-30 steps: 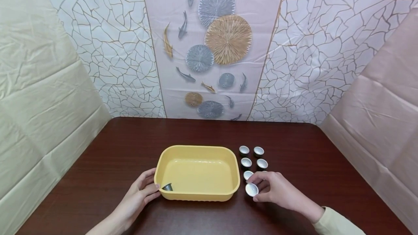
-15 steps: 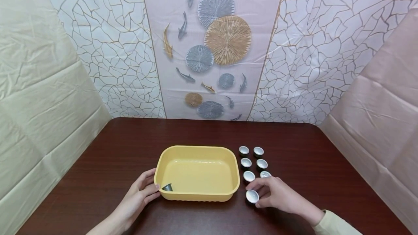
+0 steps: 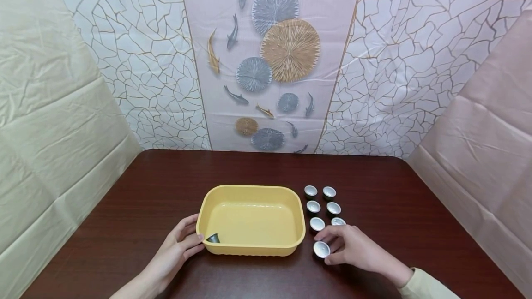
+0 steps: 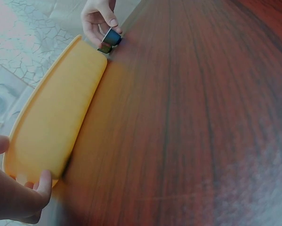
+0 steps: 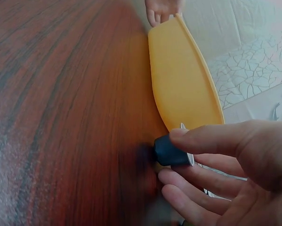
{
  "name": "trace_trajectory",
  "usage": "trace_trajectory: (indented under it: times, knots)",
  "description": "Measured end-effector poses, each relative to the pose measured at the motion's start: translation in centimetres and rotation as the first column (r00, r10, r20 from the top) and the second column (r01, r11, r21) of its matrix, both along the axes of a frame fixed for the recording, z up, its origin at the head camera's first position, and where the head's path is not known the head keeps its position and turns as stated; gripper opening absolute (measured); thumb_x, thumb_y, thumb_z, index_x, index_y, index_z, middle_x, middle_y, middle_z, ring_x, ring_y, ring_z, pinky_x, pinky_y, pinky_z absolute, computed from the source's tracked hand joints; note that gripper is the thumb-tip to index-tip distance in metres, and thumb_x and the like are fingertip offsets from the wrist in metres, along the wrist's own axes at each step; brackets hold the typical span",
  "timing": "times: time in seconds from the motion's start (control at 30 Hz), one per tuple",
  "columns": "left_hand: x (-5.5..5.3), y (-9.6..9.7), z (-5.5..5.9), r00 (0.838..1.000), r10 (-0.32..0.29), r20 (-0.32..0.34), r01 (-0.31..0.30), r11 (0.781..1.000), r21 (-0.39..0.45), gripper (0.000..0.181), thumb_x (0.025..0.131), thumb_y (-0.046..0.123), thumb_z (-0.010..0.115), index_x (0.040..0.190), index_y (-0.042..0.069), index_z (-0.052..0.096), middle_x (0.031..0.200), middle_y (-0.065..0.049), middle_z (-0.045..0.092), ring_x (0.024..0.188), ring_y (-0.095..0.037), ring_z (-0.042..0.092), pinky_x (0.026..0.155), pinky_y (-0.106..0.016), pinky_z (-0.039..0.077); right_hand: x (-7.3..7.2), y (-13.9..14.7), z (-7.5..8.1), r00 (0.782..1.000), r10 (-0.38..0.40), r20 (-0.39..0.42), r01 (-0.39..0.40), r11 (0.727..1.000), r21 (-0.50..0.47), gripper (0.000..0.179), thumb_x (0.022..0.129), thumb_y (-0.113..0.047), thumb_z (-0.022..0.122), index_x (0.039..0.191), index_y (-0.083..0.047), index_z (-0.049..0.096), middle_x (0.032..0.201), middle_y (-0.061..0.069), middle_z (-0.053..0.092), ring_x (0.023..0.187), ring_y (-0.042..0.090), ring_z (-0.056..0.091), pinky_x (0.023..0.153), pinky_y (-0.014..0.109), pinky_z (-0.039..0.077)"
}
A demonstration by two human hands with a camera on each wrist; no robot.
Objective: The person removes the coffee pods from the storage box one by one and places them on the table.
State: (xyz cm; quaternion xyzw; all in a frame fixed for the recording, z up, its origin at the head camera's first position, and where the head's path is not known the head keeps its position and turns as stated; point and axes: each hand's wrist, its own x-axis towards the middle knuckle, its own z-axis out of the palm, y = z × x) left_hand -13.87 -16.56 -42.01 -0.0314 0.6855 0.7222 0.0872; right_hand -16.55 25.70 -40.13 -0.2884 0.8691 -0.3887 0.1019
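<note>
My right hand (image 3: 353,248) pinches a coffee capsule (image 3: 322,249) by its rim, between thumb and fingers, near the front right corner of the yellow tray. Its silver lid faces up; the dark blue body (image 5: 171,151) shows in the right wrist view, narrow end close over the table. At the opposite end, my left hand (image 3: 178,243) holds the yellow tray (image 3: 253,250) by its left side, fingers against the wall and rim. One dark capsule (image 3: 214,238) lies tipped over inside the tray's near left corner.
Several capsules stand lid up in two columns right of the tray, among them a near one (image 3: 317,224), a far one (image 3: 329,192) and one partly behind my right hand (image 3: 338,222). Dark wooden table (image 3: 166,170); patterned cloth (image 3: 266,105) hangs behind it.
My right hand has come slightly toward me and down with the capsule, baring more of the capsules behind it. During the last half second it barely moves. The left hand and tray stay put.
</note>
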Motion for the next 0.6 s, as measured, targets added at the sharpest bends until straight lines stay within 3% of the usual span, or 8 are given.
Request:
trace_trajectory:
  times: [0.6]
  knots:
    - [-0.03, -0.03, -0.07, 1.0, -0.005, -0.006, 0.005, 1.0, 0.0, 0.062, 0.094, 0.008, 0.058, 0.15, 0.007, 0.031, 0.148, -0.021, 0.039, 0.119, -0.019, 0.055, 0.093, -0.029, 0.053, 0.03, 0.0, 0.15, 1.0, -0.015, -0.023, 0.015, 1.0, -0.007, 0.034, 0.074, -0.01, 0.082, 0.106, -0.009, 0.068, 0.095, 0.008, 0.073, 0.073, 0.002, 0.066, 0.063, 0.023, 0.055]
